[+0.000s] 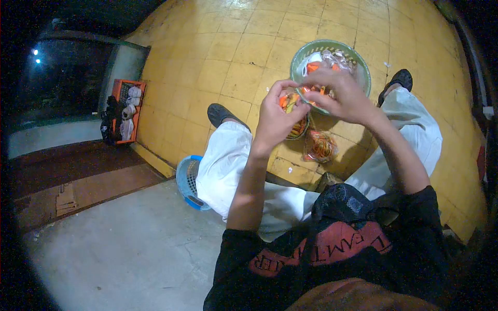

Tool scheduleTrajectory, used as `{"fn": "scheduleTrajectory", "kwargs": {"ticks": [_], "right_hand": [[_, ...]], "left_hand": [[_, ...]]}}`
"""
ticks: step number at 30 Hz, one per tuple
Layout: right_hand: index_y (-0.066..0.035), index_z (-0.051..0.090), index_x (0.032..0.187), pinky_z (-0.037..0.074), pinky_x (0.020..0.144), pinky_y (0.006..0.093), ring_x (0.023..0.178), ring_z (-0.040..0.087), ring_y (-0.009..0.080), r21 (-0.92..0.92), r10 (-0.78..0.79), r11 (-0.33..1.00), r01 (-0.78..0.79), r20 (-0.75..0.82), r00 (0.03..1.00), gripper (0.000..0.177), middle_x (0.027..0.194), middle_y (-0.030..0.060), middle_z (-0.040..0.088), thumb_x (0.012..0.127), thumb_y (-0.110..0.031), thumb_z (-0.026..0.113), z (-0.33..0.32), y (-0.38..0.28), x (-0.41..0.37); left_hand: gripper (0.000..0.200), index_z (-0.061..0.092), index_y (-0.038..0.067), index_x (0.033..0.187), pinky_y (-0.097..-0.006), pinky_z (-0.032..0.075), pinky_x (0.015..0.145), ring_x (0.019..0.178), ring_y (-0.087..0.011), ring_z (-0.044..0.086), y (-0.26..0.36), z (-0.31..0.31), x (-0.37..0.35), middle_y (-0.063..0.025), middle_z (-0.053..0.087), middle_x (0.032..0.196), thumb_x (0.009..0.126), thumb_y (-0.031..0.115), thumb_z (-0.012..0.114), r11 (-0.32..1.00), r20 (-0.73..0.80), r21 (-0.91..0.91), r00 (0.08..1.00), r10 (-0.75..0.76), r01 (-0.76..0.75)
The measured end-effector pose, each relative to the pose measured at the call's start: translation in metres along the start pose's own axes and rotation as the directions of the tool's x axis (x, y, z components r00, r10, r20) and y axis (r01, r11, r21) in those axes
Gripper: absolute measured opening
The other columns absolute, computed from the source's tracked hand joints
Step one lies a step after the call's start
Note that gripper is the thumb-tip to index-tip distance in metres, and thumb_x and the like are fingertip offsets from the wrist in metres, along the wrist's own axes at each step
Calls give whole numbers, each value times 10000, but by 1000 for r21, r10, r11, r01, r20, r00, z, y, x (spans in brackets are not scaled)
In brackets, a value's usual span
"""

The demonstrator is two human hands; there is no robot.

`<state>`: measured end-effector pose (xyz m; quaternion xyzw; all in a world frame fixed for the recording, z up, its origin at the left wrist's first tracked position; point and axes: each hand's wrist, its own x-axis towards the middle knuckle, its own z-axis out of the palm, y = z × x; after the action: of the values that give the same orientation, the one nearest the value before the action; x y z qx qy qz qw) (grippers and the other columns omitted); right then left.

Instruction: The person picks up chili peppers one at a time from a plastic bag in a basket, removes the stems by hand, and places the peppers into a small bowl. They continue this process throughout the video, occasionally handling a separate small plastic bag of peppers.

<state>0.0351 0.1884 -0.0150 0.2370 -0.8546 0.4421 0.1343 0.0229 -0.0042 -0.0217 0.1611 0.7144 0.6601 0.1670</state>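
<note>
My left hand (277, 120) is closed around a small bundle of orange and yellow pieces (288, 101), its thumb and fingertips pinching the edge. Just to its right, my right hand (340, 93) is bent over a green basket (365, 63), with its thumb reaching toward the left hand and its fingers blurred. Inside the basket lie small clear plastic packs (340, 58) and orange pieces (313, 66). Below my left hand, a smaller container (300, 132) of orange and yellow pieces is partly hidden. A clear plastic bag of reddish-orange strands (320, 146) rests on the floor beside it.
My legs in light trousers (228, 160) stand either side of the work, feet in dark shoes (226, 115) on yellow tiles (244, 49). By my left leg is a blue basket (191, 179). An orange crate (139, 111) with pale rolled things stands further left.
</note>
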Motion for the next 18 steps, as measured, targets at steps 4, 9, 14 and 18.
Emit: {"fn": "scheduleTrajectory", "kwargs": {"ticks": [4, 9, 14, 18], "right_hand": [[-23, 665, 986, 498, 704, 371, 789, 645, 292, 24, 60, 998, -63, 91, 994, 263, 863, 139, 669, 848, -246, 654, 9, -6, -2], [-18, 665, 1006, 507, 716, 347, 796, 666, 264, 206, 207, 951, -230, 127, 970, 269, 878, 140, 686, 864, -245, 648, 10, -11, 0], [-21, 674, 985, 509, 724, 337, 811, 670, 249, 186, 237, 944, -272, 192, 952, 248, 870, 138, 687, 870, -238, 640, 13, -12, 1], [-21, 668, 971, 491, 681, 341, 770, 652, 231, 241, 214, 940, -244, 142, 966, 219, 860, 127, 680, 881, -216, 624, 16, -7, 0]], "left_hand": [[471, 458, 32, 1174, -266, 502, 807, 914, -126, 605, -15, -1, 3, -59, 631, 952, 766, -19, 689, 992, 38, 32, 992, 122, -123], [504, 384, 50, 1177, -284, 503, 826, 969, -139, 596, -13, -4, 1, -105, 627, 1029, 765, -43, 660, 999, 82, 16, 996, 30, -31], [495, 388, 37, 1168, -291, 496, 821, 938, -148, 610, -17, -3, -4, -116, 646, 988, 765, 9, 675, 999, 62, 6, 997, 39, -39], [440, 467, 15, 1132, -305, 496, 811, 903, -168, 632, -16, -3, -5, -125, 665, 936, 771, 88, 709, 997, 46, 43, 997, 66, -68]]}}
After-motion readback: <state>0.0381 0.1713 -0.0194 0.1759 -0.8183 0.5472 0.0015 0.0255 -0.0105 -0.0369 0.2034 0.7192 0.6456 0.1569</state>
